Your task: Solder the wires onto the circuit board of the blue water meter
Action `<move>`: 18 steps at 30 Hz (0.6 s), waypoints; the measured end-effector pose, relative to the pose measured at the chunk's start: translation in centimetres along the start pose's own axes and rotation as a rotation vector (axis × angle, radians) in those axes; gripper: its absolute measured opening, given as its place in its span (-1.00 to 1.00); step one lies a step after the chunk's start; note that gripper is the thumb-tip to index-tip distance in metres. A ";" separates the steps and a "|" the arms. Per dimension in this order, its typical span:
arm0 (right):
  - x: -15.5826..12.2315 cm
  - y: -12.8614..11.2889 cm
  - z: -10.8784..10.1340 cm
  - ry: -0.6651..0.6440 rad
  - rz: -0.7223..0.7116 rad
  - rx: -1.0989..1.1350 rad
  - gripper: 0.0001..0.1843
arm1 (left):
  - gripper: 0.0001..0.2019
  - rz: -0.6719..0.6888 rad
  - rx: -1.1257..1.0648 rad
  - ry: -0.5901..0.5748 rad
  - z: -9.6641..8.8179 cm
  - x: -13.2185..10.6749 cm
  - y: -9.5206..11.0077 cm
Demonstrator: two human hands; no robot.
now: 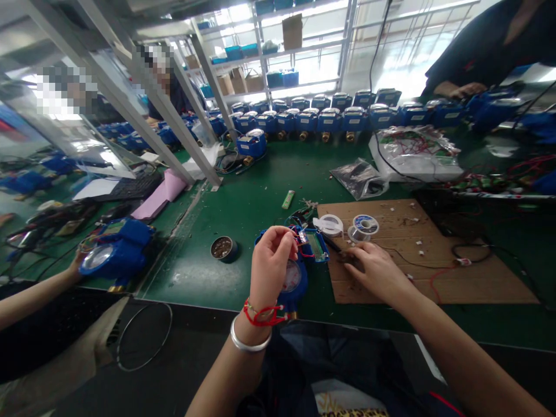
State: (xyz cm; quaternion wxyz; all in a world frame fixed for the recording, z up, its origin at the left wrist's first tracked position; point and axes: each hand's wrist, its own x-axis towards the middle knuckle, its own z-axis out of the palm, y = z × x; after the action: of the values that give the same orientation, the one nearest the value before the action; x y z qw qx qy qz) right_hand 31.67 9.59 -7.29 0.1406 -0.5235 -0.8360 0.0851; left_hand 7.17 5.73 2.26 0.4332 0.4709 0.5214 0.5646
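My left hand [273, 260] is closed in a pinch over a blue water meter [299, 288]; what its fingertips hold is hidden, though thin red wires show beside them. The meter's lid is up, with a green circuit board [316, 244] inside it. On the right, my right hand [376, 272] rests low over a cardboard sheet [377, 292], thumb and fingers around the end of a slim dark pen-shaped tool [330, 242] that points toward the board. Just behind that hand stand a solder spool [365, 226] and a white roll [330, 225].
A small pot of dark bits [223, 249] stands left of my left hand. Farther back lie a green-and-white strip [288, 200] and a plastic bag [360, 178]. Blue meters [329, 120] line the back. Another person's hand [467, 91] works at right; a co-worker's arm [52, 286] reaches in at left.
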 end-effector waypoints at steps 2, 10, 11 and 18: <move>0.0 -0.5 -0.6 0.006 -0.002 0.049 -0.71 | -0.87 0.011 0.009 -0.002 0.0 0.0 0.0; 2.8 0.7 -6.5 0.292 0.119 0.109 -0.74 | -0.88 0.001 0.061 0.003 0.0 0.0 0.2; 4.0 1.9 -7.0 0.337 0.158 0.058 -0.73 | -0.88 -0.001 0.068 0.001 0.0 0.0 0.2; 14.3 11.1 -5.6 0.157 0.461 -0.185 -0.68 | -0.87 -0.009 0.053 -0.013 -0.1 0.1 0.2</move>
State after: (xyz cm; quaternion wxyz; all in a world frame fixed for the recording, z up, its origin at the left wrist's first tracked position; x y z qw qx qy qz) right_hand 37.08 27.25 -3.15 0.1336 -0.7159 -0.6853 -0.0031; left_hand 7.04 5.74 2.47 0.4264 0.4835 0.5357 0.5454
